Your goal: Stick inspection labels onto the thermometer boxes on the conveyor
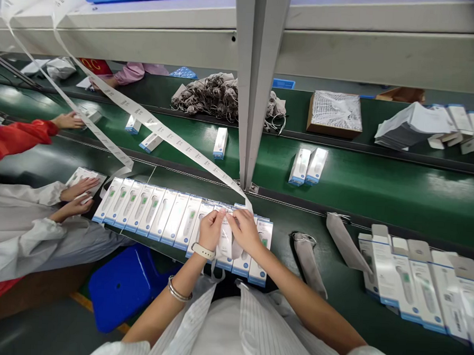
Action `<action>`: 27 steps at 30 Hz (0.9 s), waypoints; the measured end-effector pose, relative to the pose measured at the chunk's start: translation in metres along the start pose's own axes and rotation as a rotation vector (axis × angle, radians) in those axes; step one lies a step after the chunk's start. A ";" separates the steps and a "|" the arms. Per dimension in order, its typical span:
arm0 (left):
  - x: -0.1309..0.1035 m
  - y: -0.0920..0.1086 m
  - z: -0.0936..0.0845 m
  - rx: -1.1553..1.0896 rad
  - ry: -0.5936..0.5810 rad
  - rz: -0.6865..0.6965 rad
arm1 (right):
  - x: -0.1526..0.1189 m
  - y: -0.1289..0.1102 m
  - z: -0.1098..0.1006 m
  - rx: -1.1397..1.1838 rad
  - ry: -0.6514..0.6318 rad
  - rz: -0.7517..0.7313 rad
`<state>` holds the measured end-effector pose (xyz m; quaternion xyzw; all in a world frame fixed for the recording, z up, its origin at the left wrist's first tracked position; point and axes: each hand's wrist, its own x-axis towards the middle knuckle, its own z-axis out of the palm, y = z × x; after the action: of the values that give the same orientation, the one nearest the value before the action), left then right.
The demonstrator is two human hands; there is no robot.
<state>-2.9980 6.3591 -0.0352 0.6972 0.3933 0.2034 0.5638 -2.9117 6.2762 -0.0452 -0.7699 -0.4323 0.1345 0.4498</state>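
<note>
A long white label strip [175, 142] slants down from the shelf to my hands. My right hand [244, 230] is closed, pinching the strip near its lower end. Close beside it, my left hand [210, 230] is closed too, its fingertips gripping the strip's printed tail; whether a single label is lifted off cannot be seen. Beneath both hands lies a row of white-and-blue thermometer boxes [165, 214], side by side on the dark bench. My hands cover part of several boxes at the row's right end.
Grey drawstring pouches [309, 262] and more boxes [425, 288] lie to the right. A metal post [255, 88] rises ahead of my hands. Boxes [308, 166] sit on the green belt [380, 177]. At left are a co-worker's hands [77, 195] and a blue stool [122, 288].
</note>
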 end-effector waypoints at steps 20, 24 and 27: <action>0.018 0.003 0.022 -0.087 -0.164 -0.430 | -0.006 0.027 -0.042 -0.643 -0.386 -0.128; 0.020 -0.002 0.023 -0.053 -0.095 -0.410 | -0.009 0.026 -0.039 -0.667 -0.462 -0.174; 0.016 -0.007 0.021 -0.070 -0.054 -0.424 | -0.013 0.027 -0.039 -0.679 -0.459 -0.190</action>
<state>-2.9748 6.3587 -0.0500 0.5841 0.5084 0.0752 0.6282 -2.8811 6.2373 -0.0474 -0.7812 -0.6100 0.1106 0.0729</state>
